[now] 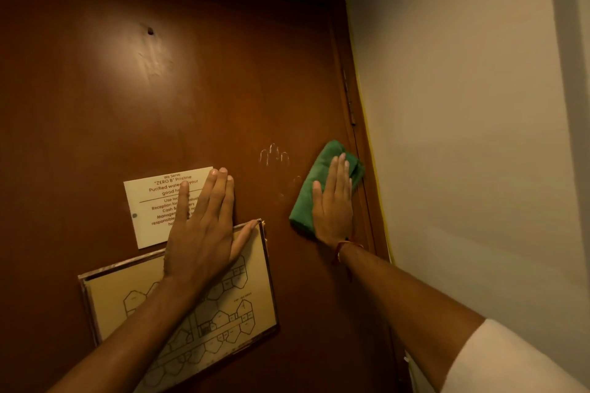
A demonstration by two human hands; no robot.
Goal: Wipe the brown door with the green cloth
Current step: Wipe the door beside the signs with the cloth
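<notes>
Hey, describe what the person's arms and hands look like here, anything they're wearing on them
Both hands are bare, with no gloves or rings visible. The left hand and its forearm are uncovered as far as the frame shows. The right hand has a thin reddish-orange thread bracelet around the wrist, and a short white sleeve covers the upper part of that arm.

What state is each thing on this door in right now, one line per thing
green cloth: folded, pressed flat on the door under the right hand.
left hand: open, flat over the white notice and the floor plan frame.
brown door: shut; smudged with a handprint mark beside the cloth.
peephole: uncovered.
</notes>
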